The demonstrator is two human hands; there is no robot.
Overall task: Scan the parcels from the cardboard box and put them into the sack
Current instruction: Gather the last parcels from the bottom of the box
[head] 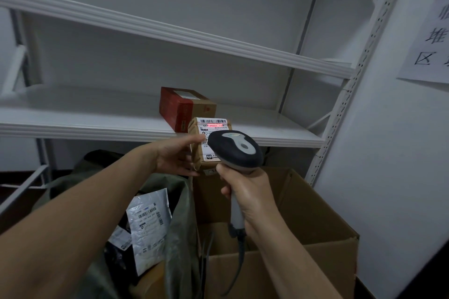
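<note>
left grip (175, 155): thumb + fingers curled round small brown parcel (203, 153), label facing scanner (235, 150).
right grip (247, 196): wrapped tight round scanner handle, head aimed at parcel.
parcel: held up over far edge of cardboard box (315, 213); red scan line (216, 125) near label top.
sack (179, 201): green, touching box's left side, silver mailer (150, 223) inside.
shelf (97, 124): red-brown carton (184, 107) behind parcel.

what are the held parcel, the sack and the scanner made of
Parcel: brown cardboard, matte, with a paper label. Sack: probably woven fabric, olive, limp folds. Scanner: hard plastic, smooth dark and grey shell.
</note>
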